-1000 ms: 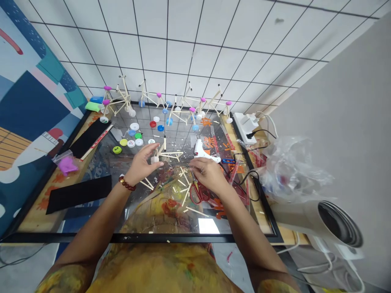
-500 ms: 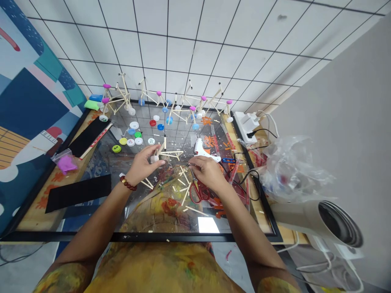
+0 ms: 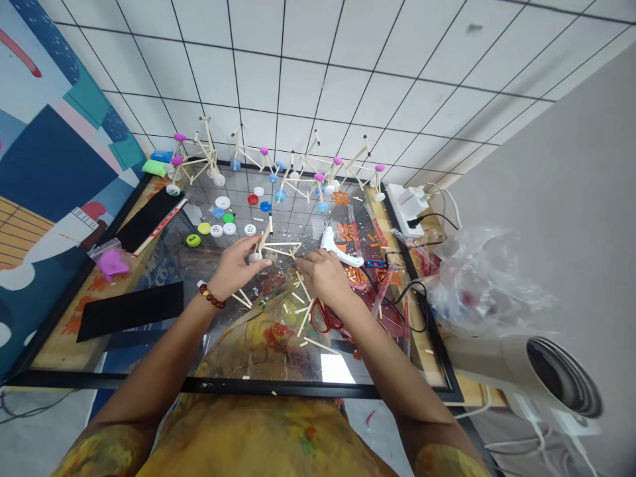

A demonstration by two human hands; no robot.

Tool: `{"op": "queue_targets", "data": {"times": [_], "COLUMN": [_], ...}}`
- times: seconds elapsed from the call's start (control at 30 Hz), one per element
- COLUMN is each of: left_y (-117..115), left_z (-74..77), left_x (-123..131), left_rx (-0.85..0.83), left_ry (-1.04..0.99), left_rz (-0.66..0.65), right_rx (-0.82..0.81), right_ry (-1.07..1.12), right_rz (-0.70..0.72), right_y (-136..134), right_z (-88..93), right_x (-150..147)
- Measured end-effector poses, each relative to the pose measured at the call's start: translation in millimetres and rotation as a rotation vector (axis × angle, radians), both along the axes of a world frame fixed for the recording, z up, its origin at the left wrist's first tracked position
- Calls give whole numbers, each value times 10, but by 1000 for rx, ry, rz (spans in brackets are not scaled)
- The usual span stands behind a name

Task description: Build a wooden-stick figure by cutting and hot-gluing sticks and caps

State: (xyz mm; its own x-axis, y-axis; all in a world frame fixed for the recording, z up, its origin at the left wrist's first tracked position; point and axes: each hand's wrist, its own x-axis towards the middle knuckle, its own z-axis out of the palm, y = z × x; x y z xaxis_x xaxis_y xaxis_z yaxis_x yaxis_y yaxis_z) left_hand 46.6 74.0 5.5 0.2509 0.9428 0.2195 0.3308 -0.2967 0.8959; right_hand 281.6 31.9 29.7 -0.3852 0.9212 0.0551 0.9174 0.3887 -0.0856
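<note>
My left hand (image 3: 236,266) holds a small stick frame (image 3: 272,246) with a white cap wheel, standing on the glass table top (image 3: 199,265). My right hand (image 3: 324,277) hovers just right of the frame, fingers curled over loose wooden sticks (image 3: 302,305); whether it pinches one I cannot tell. A white glue gun (image 3: 338,245) lies beyond the right hand. Red-handled scissors (image 3: 325,318) lie under my right wrist.
Several finished stick models (image 3: 293,173) with pink and blue caps line the far edge. Loose coloured bottle caps (image 3: 218,222) lie left of centre. Black strips (image 3: 132,310) and pink putty (image 3: 112,263) sit left; a power strip (image 3: 410,205), cables and plastic bag (image 3: 487,278) right.
My right hand has moved left, closer to the stick frame. My left hand keeps its hold on the frame. The view has shifted slightly.
</note>
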Motion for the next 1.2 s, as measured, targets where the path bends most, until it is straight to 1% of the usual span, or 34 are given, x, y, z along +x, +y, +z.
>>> {"op": "queue_targets", "data": {"times": [0.17,0.37,0.5,0.7,0.93,1.07,1.2], "left_y": [11,-7,-23,-39,-68,-63,-39], "left_z": [-28,23,37,52,115,99,54], "left_x": [-10,-1,-10,-23,-51,-54,-50], "left_rx": [1,13,23,24,90,81,55], "left_ry": [15,41,67,61,165,128,100], "left_rz": [-7,-3,24,22,-32,-13,17], "right_rx": [-12,-31,-17,30,68,66,65], "right_ry": [-26,-22,4,98,155,167,181], "right_rz": [17,9,2,-60,-156,-181,-180], "right_y": [4,15,6,-25,-59,-69,-81], "right_z": [-41,-31,-23,-30,36,51,-5], "right_x": [-39,-48,-41,59,157,179,196]}}
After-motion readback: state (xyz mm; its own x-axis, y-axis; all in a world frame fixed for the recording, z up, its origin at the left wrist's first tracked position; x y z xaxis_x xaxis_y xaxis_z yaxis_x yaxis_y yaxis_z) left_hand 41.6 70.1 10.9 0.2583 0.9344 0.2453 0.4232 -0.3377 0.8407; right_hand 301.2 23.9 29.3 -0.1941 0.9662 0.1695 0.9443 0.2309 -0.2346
